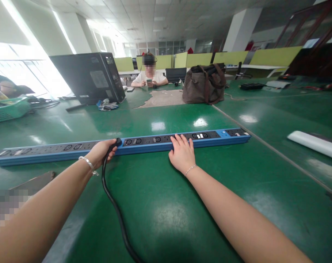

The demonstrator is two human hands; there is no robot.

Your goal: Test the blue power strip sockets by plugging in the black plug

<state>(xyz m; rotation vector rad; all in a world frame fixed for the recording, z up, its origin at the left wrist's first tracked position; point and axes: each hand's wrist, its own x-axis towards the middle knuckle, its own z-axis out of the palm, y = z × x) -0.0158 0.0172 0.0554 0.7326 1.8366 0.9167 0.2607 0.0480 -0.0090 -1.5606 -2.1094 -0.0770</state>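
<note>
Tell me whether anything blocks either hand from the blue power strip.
Nothing visible does: the right hand rests on the blue power strip, and the left hand holds a black plug at it. Whether the plug is seated is hidden.

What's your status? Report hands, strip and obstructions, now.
Left hand gripping plug at strip, seating unclear. Right hand spread on strip. Strip flat on table. Cord clear of right hand.

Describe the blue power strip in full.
The blue power strip is long, black-topped and apparently metal-cased, with varied sockets along it. It lies sockets-up across the green tabletop, reaching the picture's left edge. The left hand holds a black plug against it, whether fully seated is unclear; the right hand rests on it.
</note>
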